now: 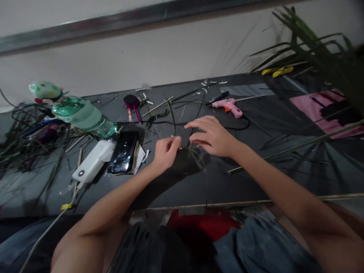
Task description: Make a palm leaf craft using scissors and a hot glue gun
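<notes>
My left hand [167,152] is closed in a pinch over the middle of the dark table [176,189]. From between its fingers a narrow green leaf strip [171,115] seems to stick up. Just right of it hovers my right hand [214,137], fingers curved and apart, with nothing visible in it. Thin green strands [196,156] show below the right hand's fingertips, blurred; whether they join the piece in my left hand I cannot tell. Beyond the right hand lies a pink glue gun [229,106] with a small red light.
On the left are a black phone [123,152], a white power bank [92,161] with a cable, and a green plastic bottle [85,115]. Leaf scraps [19,151] pile up farther left. Long leaves [313,41], yellow-handled scissors [280,71] and a pink sheet [307,108] lie right.
</notes>
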{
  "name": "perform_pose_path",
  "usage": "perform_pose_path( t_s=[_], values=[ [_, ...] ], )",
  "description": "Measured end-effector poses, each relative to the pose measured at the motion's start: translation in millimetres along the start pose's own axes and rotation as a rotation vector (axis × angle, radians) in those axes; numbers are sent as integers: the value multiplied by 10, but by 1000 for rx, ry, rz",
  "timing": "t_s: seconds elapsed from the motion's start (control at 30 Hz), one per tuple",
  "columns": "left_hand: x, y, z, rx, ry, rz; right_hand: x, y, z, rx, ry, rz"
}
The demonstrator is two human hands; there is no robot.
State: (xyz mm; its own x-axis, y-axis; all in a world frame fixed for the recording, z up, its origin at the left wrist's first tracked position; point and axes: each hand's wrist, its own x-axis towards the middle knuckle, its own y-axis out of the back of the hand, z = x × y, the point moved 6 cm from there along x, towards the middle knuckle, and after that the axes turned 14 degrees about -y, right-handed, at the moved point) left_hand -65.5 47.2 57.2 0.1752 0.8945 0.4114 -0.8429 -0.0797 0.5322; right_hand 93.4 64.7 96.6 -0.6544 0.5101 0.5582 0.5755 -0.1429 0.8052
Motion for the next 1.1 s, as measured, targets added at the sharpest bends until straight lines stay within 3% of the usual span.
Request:
perform_pose_path(
  t_s=[0.07, 0.13, 0.23, 0.3, 0.37, 0.4, 0.47, 0.53, 0.63, 0.83, 0.9, 1.03, 1.1],
  values=[
    [-58, -113, -35, -167, 43, -64, 58, 56, 50, -53, -4, 58],
    [-118, -199, -39, -339, 43, -57, 60, 97, 49, -132, 23, 154],
    [-167, -180, -30, -481, -32, 101, -41, 234, -60, -298, 130, 370],
    [-195, -93, -6, -514, -125, 250, -90, 358, -102, -347, 145, 433],
    [-228, -16, 30, -529, -206, 356, -44, 443, -24, -280, 14, 328],
    [-234, -19, 47, -533, -216, 343, -1, 444, 52, -217, -89, 224],
    [-220, -124, 64, -563, -152, 183, 67, 357, 194, -96, -261, -16],
    [-211, -281, 61, -639, -26, -9, 96, 213, 265, -26, -318, -209],
    [-182, -393, 41, -733, 100, -68, 90, 33, 304, 21, -310, -330],
    [-137, -436, 0, -722, 138, -51, 26, -53, 338, 67, -324, -240],
    [-132, -447, -29, -692, 134, -14, -3, -45, 344, 47, -332, -144],
    [-115, -409, -147, -536, 165, 233, -115, 44, 393, 36, -497, 134],
    [-98, -343, -174, -417, 152, 338, -159, 21, 386, 135, -618, 96]
  ],
)
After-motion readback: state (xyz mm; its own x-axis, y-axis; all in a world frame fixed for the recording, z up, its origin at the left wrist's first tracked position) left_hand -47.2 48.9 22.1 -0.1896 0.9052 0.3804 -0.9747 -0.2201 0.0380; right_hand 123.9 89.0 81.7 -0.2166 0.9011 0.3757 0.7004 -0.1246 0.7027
